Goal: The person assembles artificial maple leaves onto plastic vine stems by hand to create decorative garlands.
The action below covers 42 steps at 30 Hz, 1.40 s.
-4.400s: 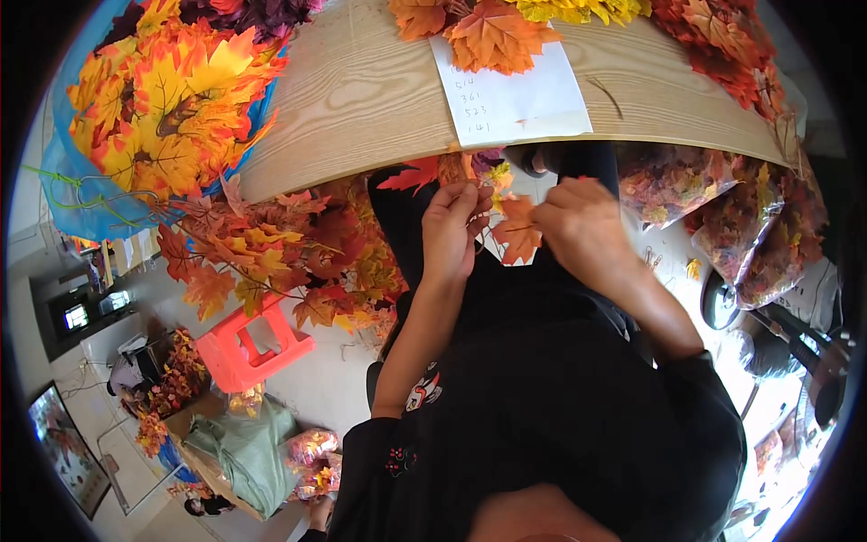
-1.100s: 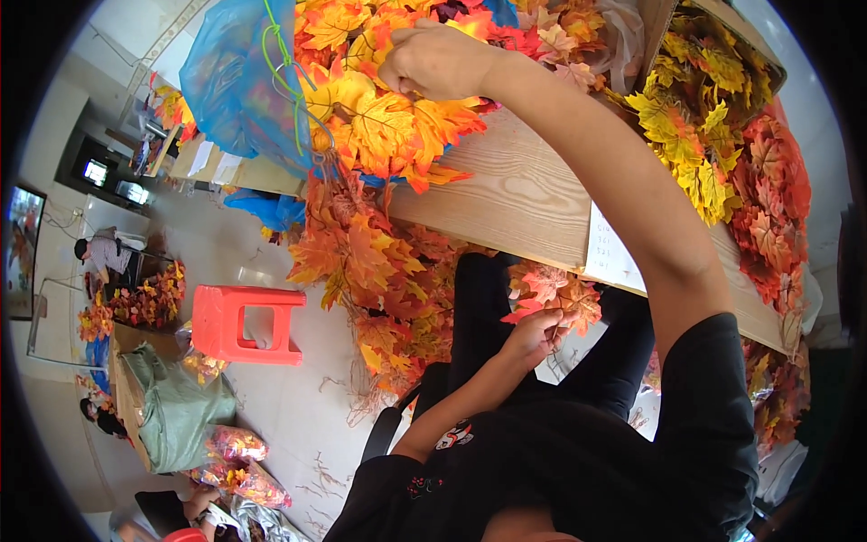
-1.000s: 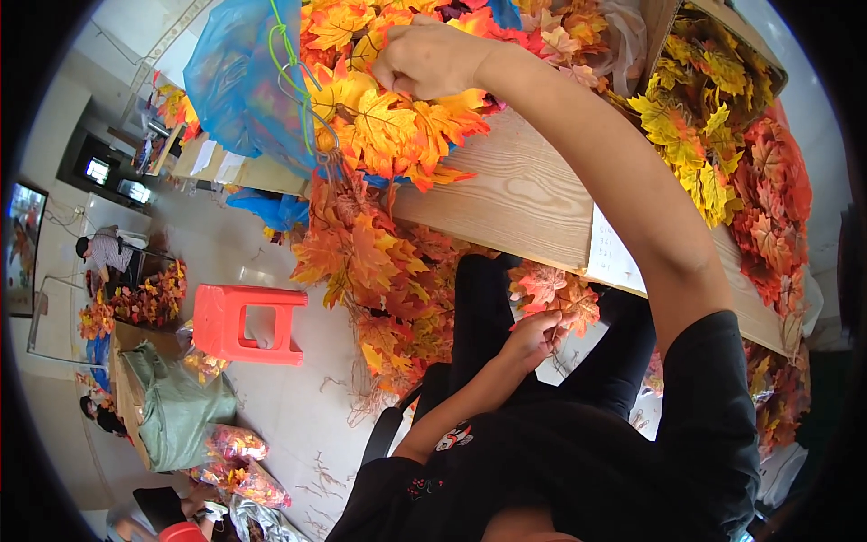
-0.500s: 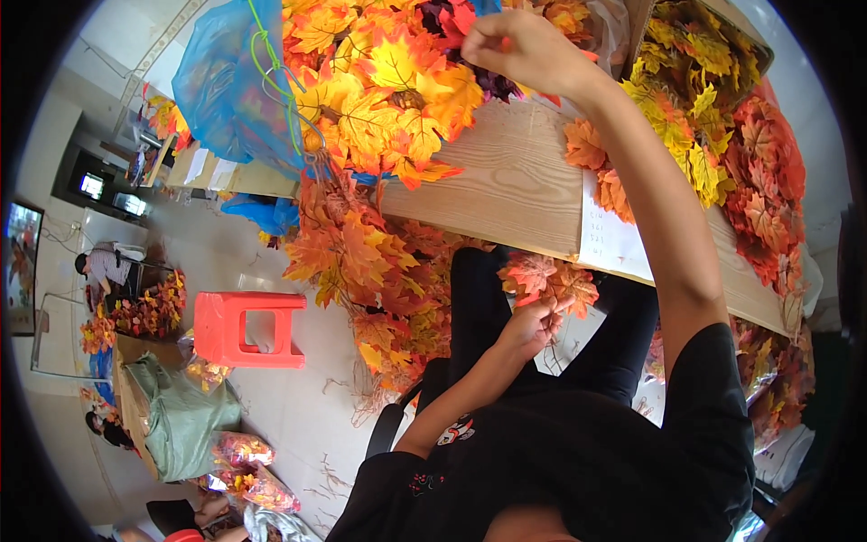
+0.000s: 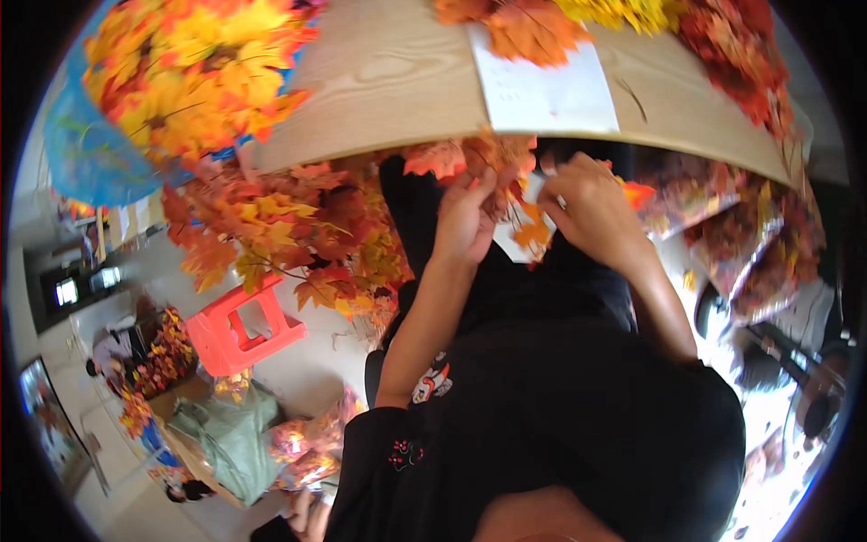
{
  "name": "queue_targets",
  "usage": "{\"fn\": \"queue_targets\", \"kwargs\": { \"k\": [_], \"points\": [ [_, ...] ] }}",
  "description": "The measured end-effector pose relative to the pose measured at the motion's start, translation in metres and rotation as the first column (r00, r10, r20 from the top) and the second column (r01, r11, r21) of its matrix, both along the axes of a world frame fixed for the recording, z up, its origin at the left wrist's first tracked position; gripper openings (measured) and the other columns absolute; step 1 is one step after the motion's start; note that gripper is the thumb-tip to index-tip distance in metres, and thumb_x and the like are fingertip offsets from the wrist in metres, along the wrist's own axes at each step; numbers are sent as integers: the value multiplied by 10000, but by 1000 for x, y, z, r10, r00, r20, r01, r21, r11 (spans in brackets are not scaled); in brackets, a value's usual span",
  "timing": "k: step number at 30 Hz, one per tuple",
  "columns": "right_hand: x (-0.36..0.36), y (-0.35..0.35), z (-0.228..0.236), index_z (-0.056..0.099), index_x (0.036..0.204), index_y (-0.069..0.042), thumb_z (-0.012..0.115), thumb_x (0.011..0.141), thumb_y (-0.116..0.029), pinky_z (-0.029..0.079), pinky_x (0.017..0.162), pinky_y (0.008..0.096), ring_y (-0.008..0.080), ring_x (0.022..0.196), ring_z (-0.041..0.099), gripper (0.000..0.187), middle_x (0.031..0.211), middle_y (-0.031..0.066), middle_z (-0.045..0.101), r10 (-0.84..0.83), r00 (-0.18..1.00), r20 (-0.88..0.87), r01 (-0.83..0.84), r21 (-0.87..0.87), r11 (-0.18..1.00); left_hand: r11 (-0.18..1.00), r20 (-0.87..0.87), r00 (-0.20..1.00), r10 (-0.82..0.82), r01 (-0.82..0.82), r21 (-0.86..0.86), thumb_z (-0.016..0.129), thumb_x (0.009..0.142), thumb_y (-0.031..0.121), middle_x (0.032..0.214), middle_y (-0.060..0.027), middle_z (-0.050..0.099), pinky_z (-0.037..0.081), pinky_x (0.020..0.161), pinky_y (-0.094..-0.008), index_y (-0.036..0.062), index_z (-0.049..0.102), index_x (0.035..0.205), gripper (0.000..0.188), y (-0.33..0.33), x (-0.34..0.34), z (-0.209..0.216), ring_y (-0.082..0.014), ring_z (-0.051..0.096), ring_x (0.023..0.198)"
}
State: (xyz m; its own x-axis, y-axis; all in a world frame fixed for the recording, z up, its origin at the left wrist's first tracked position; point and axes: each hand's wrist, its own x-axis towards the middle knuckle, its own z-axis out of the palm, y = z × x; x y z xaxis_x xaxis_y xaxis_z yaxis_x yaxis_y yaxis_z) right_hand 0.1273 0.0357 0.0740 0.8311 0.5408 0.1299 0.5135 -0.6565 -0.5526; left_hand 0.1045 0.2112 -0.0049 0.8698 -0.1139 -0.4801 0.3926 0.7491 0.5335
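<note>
My left hand is closed around the stems of a small bunch of orange-red artificial maple leaves, held over my lap just below the table edge. Some orange and yellow leaves hang down between my hands. Close on the right, my right hand has its fingers curled together. An orange artificial leaf sticks out behind it; my knuckles hide the grip itself. On the table lies a large heap of yellow-orange leaves on blue plastic.
Beside a white paper sheet on the wooden table lie orange, yellow and red leaves. More leaf bunches hang at my left. A red stool stands on the floor, with a green sack beyond. Bagged leaves sit at right.
My right hand has come down from the leaf heap on the table to beside my left hand. The view has shifted, and the left hand still holds its bunch.
</note>
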Motion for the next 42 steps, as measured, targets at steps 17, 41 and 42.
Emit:
{"fn": "queue_targets", "kwargs": {
  "k": [17, 41, 42],
  "points": [
    [-6, 4, -63, 657, 824, -19, 653, 738, -71, 441, 695, 292, 186, 757, 533, 101, 755, 77, 623, -96, 885, -456, 282, 360, 889, 917, -13, 997, -78, 77, 392, 616, 815, 88, 827, -48, 586, 366, 525, -208, -23, 566, 955, 185, -14, -12, -1, -94, 506, 656],
    [0, 4, -67, 639, 791, 29, 667, 748, -88, 443, 607, 246, 119, 649, 567, 128, 744, 67, 627, 26, 554, -832, 568, 401, 719, 667, 207, 952, -225, -4, 745, 598, 821, 59, 829, -33, 599, 442, 657, -220, -25, 586, 934, 142, -15, -24, -14, -73, 545, 754],
    [4, 4, -63, 647, 753, 12, 663, 732, -88, 453, 615, 271, 142, 642, 576, 103, 749, 74, 628, -114, 749, -653, 459, 387, 799, 638, 152, 943, -297, 78, 766, 594, 820, 59, 854, -45, 605, 450, 653, -225, -23, 595, 917, 127, -13, -27, -19, -78, 555, 756]
  ]
}}
